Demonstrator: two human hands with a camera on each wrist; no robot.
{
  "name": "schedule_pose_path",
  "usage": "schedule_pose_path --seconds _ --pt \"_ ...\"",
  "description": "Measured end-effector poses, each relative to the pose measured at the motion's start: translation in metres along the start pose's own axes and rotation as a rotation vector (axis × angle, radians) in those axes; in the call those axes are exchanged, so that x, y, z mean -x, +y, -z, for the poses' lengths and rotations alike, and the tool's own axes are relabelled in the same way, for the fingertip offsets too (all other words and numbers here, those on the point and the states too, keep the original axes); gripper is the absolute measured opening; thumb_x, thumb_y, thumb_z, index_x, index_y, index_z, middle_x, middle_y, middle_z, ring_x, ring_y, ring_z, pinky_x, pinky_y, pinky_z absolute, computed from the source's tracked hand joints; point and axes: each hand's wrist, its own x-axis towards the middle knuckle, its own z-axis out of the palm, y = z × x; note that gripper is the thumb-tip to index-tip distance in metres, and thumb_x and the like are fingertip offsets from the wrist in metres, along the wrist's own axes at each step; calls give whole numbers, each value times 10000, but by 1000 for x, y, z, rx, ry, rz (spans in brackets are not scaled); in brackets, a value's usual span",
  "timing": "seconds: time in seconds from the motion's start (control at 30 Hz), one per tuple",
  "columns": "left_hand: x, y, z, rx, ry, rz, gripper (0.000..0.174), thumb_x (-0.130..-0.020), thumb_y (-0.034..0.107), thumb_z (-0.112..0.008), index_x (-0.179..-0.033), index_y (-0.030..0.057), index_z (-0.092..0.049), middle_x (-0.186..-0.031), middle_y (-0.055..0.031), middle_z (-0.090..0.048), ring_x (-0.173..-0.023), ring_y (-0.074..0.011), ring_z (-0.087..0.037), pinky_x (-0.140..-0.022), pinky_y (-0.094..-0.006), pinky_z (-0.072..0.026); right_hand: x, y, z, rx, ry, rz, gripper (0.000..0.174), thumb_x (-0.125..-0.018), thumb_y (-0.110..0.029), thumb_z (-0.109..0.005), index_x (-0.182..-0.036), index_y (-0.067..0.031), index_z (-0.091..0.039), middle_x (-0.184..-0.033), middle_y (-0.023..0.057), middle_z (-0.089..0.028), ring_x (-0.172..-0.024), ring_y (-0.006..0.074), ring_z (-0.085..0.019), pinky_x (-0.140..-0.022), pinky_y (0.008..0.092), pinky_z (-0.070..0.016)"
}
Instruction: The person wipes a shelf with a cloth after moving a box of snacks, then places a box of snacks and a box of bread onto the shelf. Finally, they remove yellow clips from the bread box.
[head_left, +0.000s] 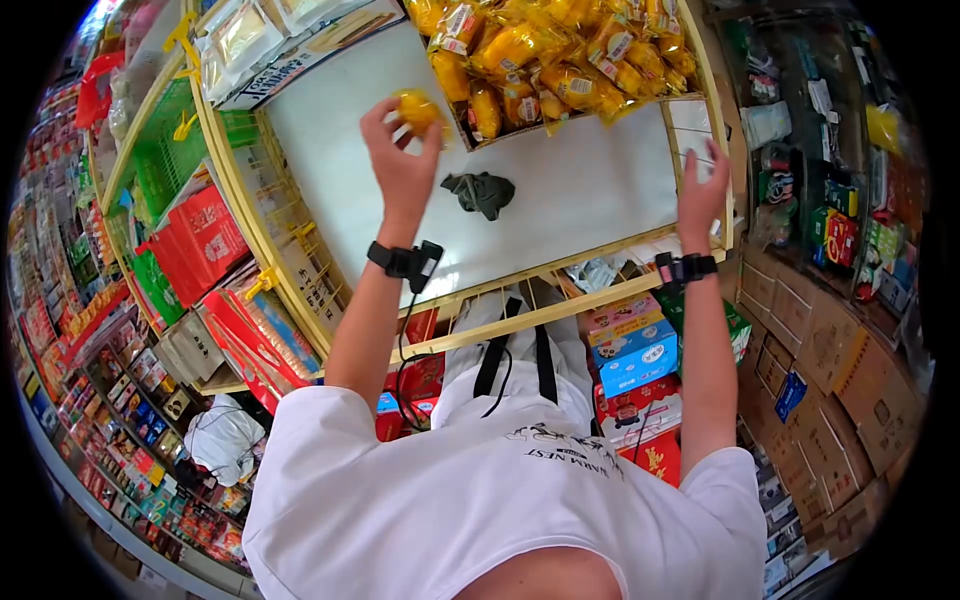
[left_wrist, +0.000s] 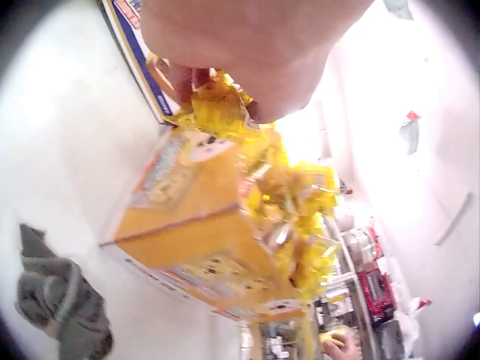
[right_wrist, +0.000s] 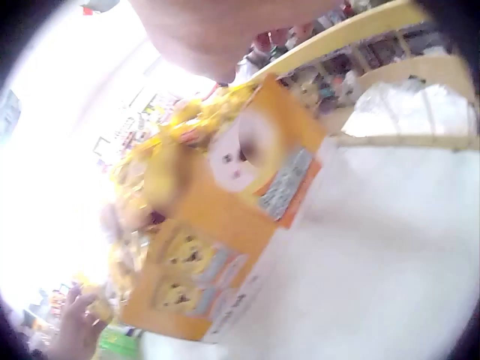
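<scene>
My left hand [head_left: 400, 165] pinches a small yellow-wrapped snack packet [head_left: 418, 110] between thumb and fingers, just left of the box's corner. In the left wrist view the same packet [left_wrist: 217, 109] appears under the fingers. Many more yellow packets [head_left: 560, 50] fill an orange printed carton [left_wrist: 180, 225] to above its rim. At the table's right edge, my right hand [head_left: 705, 190] is raised with its fingers apart, holding nothing. On the white tabletop [head_left: 350, 200], below the carton, lies a crumpled dark grey-green cloth [head_left: 482, 193].
A yellow wooden rail [head_left: 560, 305] borders the table. White packages [head_left: 245, 45] stand at its back left. Colourful boxes [head_left: 635, 350] are stacked below the front edge. Stocked shelves [head_left: 110, 400] line the left; brown cartons [head_left: 820, 420] pile up at right.
</scene>
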Motion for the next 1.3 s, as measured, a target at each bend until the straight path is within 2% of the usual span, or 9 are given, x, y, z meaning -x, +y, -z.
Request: schedule_pose_path --seconds 0.07,0.13,0.27,0.57,0.67,0.73,0.77,0.87,1.3 --pt "5 7 -4 195 -20 -8 549 -867 213 -816 -1288 38 -511 -1217 -114 -554 -1095 -238 -603 -886 -372 -560 4 -49 -3 -204 -129 -80 277 -949 -134 -695 -1207 -46 -652 -1133 143 -676 -1065 353 -637 -933 436 -516" --pt "2 19 -28 -135 -79 -184 547 -821 226 -848 -1237 38 -547 -1182 -122 -571 -1079 -271 -593 -886 -398 -518 23 -100 -41 -236 -285 276 234 -914 -100 -697 -1141 -48 -668 -1120 134 -676 -1053 345 -640 -913 412 -526" --pt "1 0 -46 -338 1 -235 573 -761 257 -876 -1215 81 -573 -1190 -136 -565 -1106 -346 -559 -941 -444 -469 39 -169 -75 -291 -458 375 261 -871 -67 -698 -1130 -52 -666 -1133 107 -673 -1052 341 -630 -920 411 -525" --pt "16 0 -52 -440 12 -295 644 -793 277 -861 -1289 52 -517 -1244 -177 -556 -1171 -356 -543 -954 -442 -469 62 -173 -88 -169 -468 338 324 -892 -69 -684 -1212 -35 -640 -1231 93 -634 -1114 328 -597 -930 423 -523" --pt "24 5 -39 -272 -29 -245 627 -861 248 -809 -1356 51 -479 -1287 -182 -555 -1142 -348 -589 -922 -433 -499 59 -176 -90 -185 -521 292 312 -901 -71 -677 -1209 -40 -633 -1223 95 -629 -1087 345 -607 -910 440 -528" --pt "25 2 -33 123 33 7 506 -986 240 -679 -1399 54 -456 -1328 -167 -551 -1082 -299 -642 -883 -393 -526 56 -179 -95 -200 -556 245 289 -889 -67 -674 -1174 -33 -639 -1189 99 -634 -1056 351 -615 -891 448 -534" --pt "12 -6 -23 287 43 213 384 -1077 263 -511 -1394 49 -472 -1310 -139 -576 -1038 -241 -667 -856 -354 -534 57 -182 -97 -199 -576 212 257 -894 -63 -666 -1148 -38 -638 -1171 103 -633 -1039 361 -617 -874 455 -537" --pt "-14 -35 -13 342 -123 458 413 -1095 337 -437 -1384 47 -491 -1270 -129 -606 -1041 -231 -669 -839 -360 -540 57 -182 -105 -190 -580 216 190 -905 -51 -646 -1095 -44 -638 -1128 111 -631 -1013 376 -618 -846 463 -539" --pt "-21 -51 39 154 -340 520 459 -1066 397 -519 -1387 68 -528 -1133 -115 -654 -967 -193 -678 -707 -321 -592 103 -212 -54 -397 -702 268 259 -886 -20 -626 -1144 -28 -650 -1168 106 -633 -929 359 -668 -797 441 -569"
